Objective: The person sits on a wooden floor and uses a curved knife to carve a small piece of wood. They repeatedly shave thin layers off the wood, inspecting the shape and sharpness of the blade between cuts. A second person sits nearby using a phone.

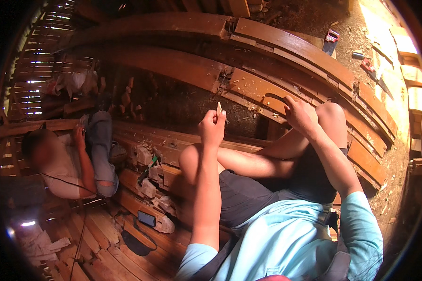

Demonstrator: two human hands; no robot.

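My left hand is raised over my bent knee, thumb and fingers pinching a small pale, pointed sliver of wood. Further right, my right hand is closed beside my other knee. From its fingers a dark, curved blade reaches leftward over a wooden beam; its handle is hidden in the hand. The two hands are apart. Pale shavings lie scattered on the beam in front of them.
Long beams cross ahead. Two red-handled saws lie at the far right. To the left sit a person, a green-handled hammer, a phone and a black pouch on the timber.
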